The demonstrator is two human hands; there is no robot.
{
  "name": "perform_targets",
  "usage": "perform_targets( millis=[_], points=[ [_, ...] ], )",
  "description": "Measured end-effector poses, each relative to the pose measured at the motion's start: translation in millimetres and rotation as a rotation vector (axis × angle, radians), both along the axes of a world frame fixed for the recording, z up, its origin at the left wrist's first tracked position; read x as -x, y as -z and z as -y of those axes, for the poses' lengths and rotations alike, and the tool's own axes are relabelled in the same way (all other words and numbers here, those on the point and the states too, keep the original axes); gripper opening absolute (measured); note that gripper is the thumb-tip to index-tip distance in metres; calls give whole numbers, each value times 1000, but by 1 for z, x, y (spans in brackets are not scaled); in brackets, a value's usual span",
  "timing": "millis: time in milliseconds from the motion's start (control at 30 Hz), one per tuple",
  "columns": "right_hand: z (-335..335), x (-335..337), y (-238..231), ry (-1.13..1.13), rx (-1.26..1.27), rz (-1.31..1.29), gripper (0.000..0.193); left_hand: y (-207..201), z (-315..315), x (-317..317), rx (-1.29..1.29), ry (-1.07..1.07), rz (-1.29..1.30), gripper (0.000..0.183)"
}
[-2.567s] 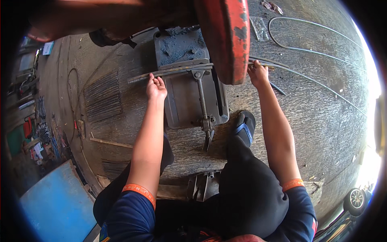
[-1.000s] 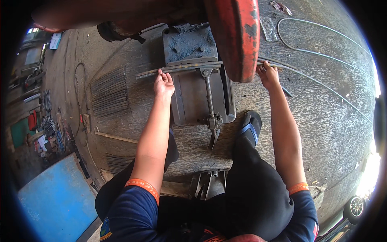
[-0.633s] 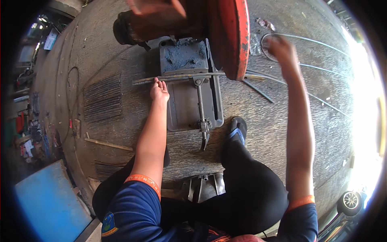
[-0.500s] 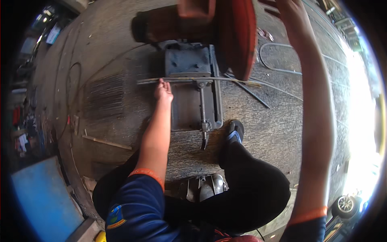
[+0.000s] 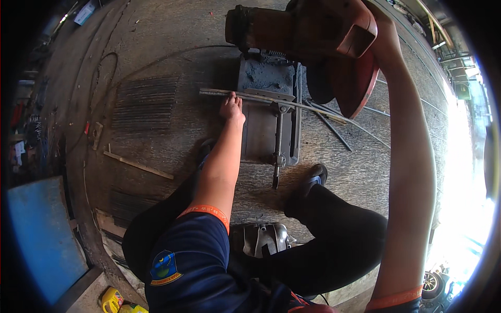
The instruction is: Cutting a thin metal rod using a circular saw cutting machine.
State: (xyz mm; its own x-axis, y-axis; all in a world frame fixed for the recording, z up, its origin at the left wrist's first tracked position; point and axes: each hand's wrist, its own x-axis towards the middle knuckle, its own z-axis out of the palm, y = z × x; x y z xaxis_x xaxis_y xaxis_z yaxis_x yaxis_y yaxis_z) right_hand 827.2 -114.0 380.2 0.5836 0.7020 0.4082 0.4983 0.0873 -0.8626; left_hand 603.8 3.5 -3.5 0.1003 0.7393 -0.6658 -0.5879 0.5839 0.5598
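Red cut-off saw (image 5: 336, 28), upper right of frame, above its grey base (image 5: 259, 136).
Metal rods (image 5: 261, 97) lie across the base, upper centre. Right hand (image 5: 384, 23) observed at the saw, upper right; grip hidden, cannot tell its state. Left hand (image 5: 232, 108), upper centre, narrowed on the rods near their left end.

The floor (image 5: 339, 175) carries a cutting machine (image 5: 271, 78) — and dark rods (image 5: 143, 107).
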Motion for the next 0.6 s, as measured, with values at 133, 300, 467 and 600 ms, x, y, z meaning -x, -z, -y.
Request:
perform_targets(
  millis=[133,300,467,600],
  points=[
    [8,11,-3,87,70,124,32,1,0,-1,0,-36,-7,12],
    [44,39,24,272,96,175,49,3,-6,-3,53,-29,-41,11],
    [85,81,73,269,15,159,56,-1,-4,-4,35,-27,-60,21],
    [104,108,104,365,21,244,54,4,-5,-2,6,-23,-9,32]
  ],
)
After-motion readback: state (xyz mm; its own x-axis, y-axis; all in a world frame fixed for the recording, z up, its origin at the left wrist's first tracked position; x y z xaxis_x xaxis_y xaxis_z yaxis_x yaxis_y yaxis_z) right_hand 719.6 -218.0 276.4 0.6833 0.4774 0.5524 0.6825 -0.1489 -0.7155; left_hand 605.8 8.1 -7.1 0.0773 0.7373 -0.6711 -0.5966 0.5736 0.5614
